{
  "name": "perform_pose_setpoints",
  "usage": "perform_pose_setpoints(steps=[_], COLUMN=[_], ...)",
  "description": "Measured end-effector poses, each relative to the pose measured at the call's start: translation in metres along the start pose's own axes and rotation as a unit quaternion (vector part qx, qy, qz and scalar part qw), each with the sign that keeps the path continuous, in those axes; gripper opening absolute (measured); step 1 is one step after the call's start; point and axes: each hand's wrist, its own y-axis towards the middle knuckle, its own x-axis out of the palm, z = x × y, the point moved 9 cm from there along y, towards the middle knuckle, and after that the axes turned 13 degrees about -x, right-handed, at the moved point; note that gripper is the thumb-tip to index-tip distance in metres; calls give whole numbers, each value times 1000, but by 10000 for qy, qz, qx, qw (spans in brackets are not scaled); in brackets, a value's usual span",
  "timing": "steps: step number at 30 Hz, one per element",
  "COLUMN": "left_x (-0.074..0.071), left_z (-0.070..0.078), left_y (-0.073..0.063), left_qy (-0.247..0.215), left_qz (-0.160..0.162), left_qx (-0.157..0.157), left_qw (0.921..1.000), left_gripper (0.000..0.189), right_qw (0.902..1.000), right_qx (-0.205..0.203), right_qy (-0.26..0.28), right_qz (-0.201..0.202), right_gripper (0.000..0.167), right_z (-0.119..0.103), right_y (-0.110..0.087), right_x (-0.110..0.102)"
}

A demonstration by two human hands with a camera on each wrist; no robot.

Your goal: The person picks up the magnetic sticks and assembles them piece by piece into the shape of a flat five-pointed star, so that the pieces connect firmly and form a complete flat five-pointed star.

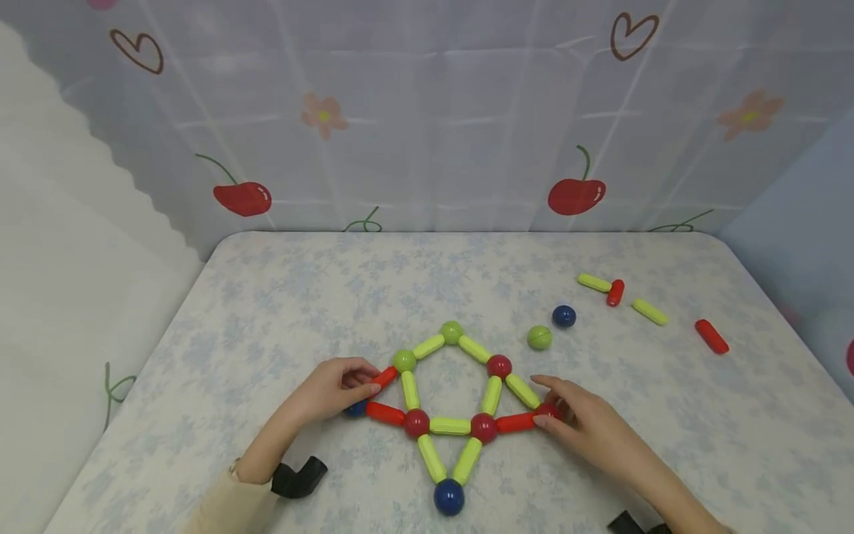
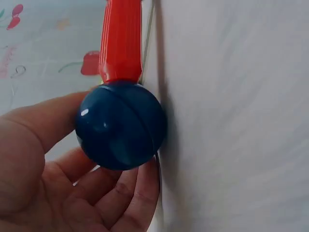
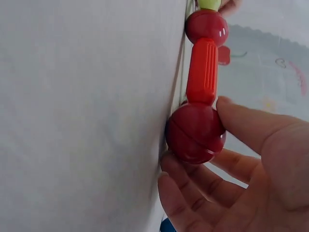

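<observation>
A flat ball-and-rod figure lies on the table, its yellow-green rods (image 1: 450, 426) forming a five-sided ring. My left hand (image 1: 330, 389) holds the blue ball (image 2: 120, 126) at the left corner, where two red rods meet; one red rod (image 1: 385, 414) runs to a red ball (image 1: 416, 423). At the right corner, my right hand (image 1: 587, 419) grips another red ball (image 3: 195, 133) between thumb and fingers. A red rod (image 3: 203, 71) and a yellow-green rod (image 1: 523, 391) join there. A larger blue ball (image 1: 449, 497) forms the near point. Green balls (image 1: 451, 332) sit at the far side.
Right of the figure lie a loose green ball (image 1: 540, 337) and a blue ball (image 1: 563, 317). Farther right are loose yellow-green rods (image 1: 649, 311) and red rods (image 1: 712, 337). A patterned curtain (image 1: 427, 111) hangs behind the table (image 1: 267, 297).
</observation>
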Motion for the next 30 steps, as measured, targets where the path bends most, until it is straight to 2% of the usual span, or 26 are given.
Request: perform_pose_setpoints(steps=[4, 8, 17, 23, 26, 30], left_x=[15, 28, 38, 39, 40, 42], left_z=[-1, -1, 1, -10, -15, -18], left_y=[-18, -25, -17, -17, -18, -18], left_qy=[-432, -714, -1109, -1671, -1846, -2026], left_qz=[-381, -660, -318, -428, -432, -460], left_qx=[-150, -312, -577, -855, -999, -1168], left_qw=[9982, 9948, 9916, 9813, 9768, 9712], left_gripper=[35, 47, 57, 62, 58, 45], right_qw=[9995, 9988, 9978, 9980, 9981, 9977], right_qx=[-118, -245, -413, -359, -320, -366], right_qy=[-72, -49, -33, 81, 136, 131], right_qz=[287, 414, 514, 517, 503, 561], right_gripper=[37, 28, 25, 25, 25, 24], right_z=[12, 20, 29, 32, 33, 33], right_y=[10, 19, 29, 32, 33, 31], right_x=[-12, -20, -24, -21, -19, -20])
